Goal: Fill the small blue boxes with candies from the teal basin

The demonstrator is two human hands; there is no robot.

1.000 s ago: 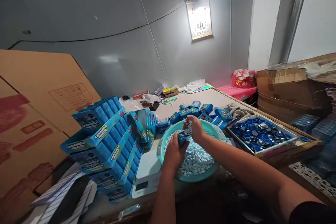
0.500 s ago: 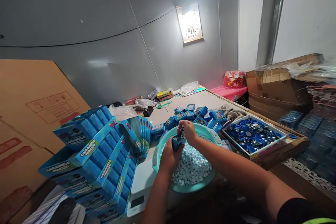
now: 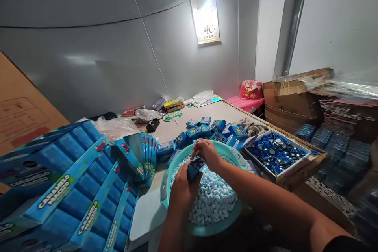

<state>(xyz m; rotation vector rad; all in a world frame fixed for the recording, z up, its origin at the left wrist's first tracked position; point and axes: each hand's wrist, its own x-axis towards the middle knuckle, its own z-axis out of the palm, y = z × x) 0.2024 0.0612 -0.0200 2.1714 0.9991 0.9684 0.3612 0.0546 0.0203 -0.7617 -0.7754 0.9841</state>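
A small dark-blue box (image 3: 193, 170) is gripped in my left hand (image 3: 182, 187), above a turquoise basin (image 3: 164, 189). The basin is heaped with small pale blue and white candies (image 3: 214, 193). Just over the top of the box, my right hand (image 3: 208, 152) has its fingers curled together and pointing down. Whether candies are still between those fingers is hidden. Behind the basin lie several filled-looking small blue boxes (image 3: 219, 125) in a loose pile.
Stacked blue display cartons (image 3: 71, 189) rise at the left, beside a white scale (image 3: 149, 214). A shallow tray (image 3: 310, 156) of blue and silver caps sits at the right table edge. Cardboard boxes (image 3: 291, 100) stand beyond it, and a plastic bag (image 3: 116, 126) lies at the back left.
My right hand's fingers, which held candies at the box's mouth, are now lower and curled over it. The view has shifted, bringing the display cartons nearer.
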